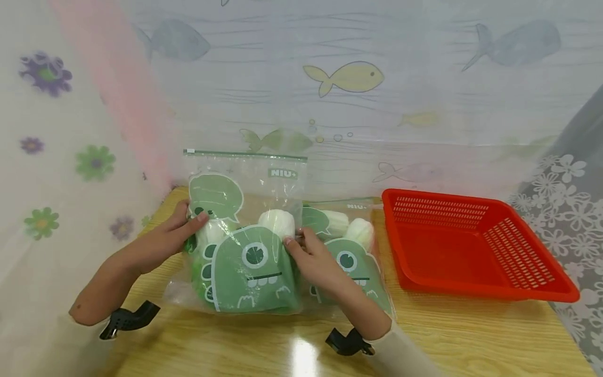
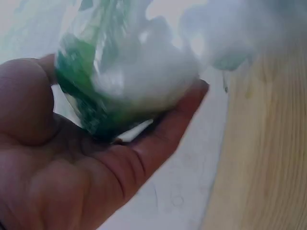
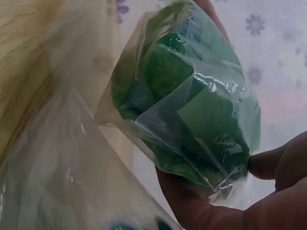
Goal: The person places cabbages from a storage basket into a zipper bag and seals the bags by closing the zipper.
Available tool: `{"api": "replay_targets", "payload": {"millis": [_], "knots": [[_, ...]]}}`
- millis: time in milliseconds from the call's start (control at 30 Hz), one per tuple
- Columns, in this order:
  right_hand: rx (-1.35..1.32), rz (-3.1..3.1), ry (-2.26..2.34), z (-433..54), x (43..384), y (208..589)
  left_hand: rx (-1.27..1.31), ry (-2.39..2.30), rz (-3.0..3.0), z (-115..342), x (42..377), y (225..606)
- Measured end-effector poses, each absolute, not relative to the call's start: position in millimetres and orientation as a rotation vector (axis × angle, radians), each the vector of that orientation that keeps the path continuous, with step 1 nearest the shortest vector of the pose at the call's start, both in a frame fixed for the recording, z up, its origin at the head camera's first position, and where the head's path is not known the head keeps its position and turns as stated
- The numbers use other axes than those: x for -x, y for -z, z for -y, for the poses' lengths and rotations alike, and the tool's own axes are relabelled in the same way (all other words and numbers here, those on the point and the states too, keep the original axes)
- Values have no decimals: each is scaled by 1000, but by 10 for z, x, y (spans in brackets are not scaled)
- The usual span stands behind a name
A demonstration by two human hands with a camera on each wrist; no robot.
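A clear zip bag (image 1: pixel 254 283) printed with a green dinosaur stands upright between my hands, with white-stalked leafy greens (image 3: pixel 168 72) inside. Its green zip strip runs along the top, with a white slider at the left end. My left hand (image 1: pixel 176 230) grips the left side, thumb over the front; in the left wrist view its fingers curl round the filled side. With thumb and fingers, my right hand (image 1: pixel 313 256) holds the right side. Behind the right forearm lies a second, similar bag (image 1: pixel 381 285) with white-stalked vegetables (image 1: pixel 360 233), partly hidden by the hand and the first bag.
A red plastic basket (image 1: pixel 438 251) with slotted walls stands to the right on the wooden table (image 1: pixel 245 340). Behind the table hangs a sheer curtain (image 1: pixel 282 104) with fish prints; floral fabric (image 1: pixel 61 199) borders the left, white lace (image 1: pixel 574 220) the right.
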State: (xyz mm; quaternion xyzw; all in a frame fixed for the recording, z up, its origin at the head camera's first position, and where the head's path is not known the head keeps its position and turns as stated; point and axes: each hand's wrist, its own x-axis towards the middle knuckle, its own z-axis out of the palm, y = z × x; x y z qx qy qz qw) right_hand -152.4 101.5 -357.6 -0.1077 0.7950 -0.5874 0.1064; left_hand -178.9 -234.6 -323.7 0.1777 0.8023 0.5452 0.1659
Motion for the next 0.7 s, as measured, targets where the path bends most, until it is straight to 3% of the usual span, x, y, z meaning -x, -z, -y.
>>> {"api": "replay_targets", "payload": {"millis": [700], "knots": [[325,-2261,1736,-239,1608,3932,-221,-1204,-2354,2842,2215,3572]]}}
